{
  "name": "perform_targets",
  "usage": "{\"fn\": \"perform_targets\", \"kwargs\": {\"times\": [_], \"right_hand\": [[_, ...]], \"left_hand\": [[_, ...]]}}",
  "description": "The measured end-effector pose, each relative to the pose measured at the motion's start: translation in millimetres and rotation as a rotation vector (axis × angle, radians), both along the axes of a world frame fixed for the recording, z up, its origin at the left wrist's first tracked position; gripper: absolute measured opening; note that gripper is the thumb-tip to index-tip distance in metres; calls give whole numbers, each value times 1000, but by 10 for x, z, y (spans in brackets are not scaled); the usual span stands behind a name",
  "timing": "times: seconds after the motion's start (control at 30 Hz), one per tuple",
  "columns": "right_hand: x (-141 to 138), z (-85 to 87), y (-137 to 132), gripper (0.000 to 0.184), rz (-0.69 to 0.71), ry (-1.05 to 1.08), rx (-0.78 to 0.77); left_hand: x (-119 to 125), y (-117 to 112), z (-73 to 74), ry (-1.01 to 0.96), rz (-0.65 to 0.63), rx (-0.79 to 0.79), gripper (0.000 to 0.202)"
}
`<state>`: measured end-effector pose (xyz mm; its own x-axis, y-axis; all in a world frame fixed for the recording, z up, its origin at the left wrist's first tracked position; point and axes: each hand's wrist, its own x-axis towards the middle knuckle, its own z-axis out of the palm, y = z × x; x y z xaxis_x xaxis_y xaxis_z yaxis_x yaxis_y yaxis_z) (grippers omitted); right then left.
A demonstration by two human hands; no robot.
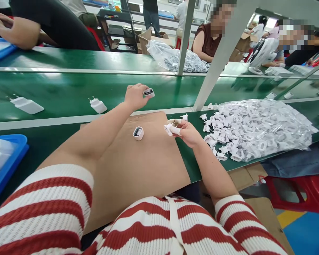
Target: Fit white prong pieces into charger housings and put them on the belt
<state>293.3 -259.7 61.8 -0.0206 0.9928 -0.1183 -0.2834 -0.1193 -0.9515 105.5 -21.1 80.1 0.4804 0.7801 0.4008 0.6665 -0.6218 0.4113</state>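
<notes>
Over the near edge of the green belt, my left hand (136,97) is closed around a white charger housing (149,92), its open end with dark insides facing me. My right hand (186,131) pinches white plug caps (171,129) above the right edge of the cardboard sheet (138,170); how many it holds I cannot tell. Between the hands another white charger housing (138,133) stands on the cardboard with its open end up. To the right, loose white plug caps (220,138) spill from a clear plastic bag (271,124) full of them.
Two white chargers with pins (28,105) lie on the green belt (66,85) at the left. A blue tray (18,140) with white pieces stands at the left edge. A slanted metal post (215,60) rises beyond my right hand. Co-workers sit across the belt near a white fan (264,51).
</notes>
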Motion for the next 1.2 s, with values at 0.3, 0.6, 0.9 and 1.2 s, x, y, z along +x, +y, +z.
{"fn": "perform_targets", "kwargs": {"times": [0.3,0.6,0.9,1.2], "right_hand": [[-30,-74,-63,35,-134,-366,250],[-308,-97,-289,24,55,-922,559],[-404,-139,-337,29,112,-1210,718],[-515,-151,-392,33,79,-1459,808]], "left_hand": [[-708,-2142,-41,-210,-270,-134,25],[-655,-2176,-724,-290,-304,-388,43],[-642,-2181,-744,-403,-345,-445,31],[-633,-2171,-774,-423,-345,-450,31]]}}
